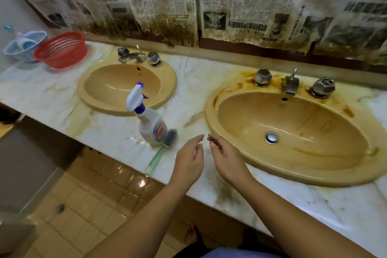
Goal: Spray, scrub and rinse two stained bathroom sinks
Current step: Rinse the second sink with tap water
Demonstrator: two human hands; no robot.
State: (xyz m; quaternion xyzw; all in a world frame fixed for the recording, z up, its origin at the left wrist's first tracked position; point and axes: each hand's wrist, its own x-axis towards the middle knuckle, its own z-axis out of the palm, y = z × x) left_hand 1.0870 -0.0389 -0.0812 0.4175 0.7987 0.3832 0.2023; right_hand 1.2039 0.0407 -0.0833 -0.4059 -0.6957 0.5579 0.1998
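Two tan oval sinks are set in a marble counter [117, 132]. The left sink [100, 100] looks fairly clean. Brown stains ring the right sink [240, 153], thickest around its tap [290, 84] and two knobs. Between the sinks stands a white spray bottle [149, 121] with a purple trigger, and a grey-bristled brush [170, 137] with a pale green handle lies against it. My left hand [188, 163] and my right hand [226, 157] hover side by side over the counter's front edge, just right of the brush. Both hold nothing, fingers relaxed.
A red plastic basket [60, 50] and a pale blue basket [23, 46] with small items sit at the counter's far left. Stained newspaper [188, 2] covers the wall behind. The left sink has its own tap [130, 55]. Wet tiled floor [94, 195] lies below.
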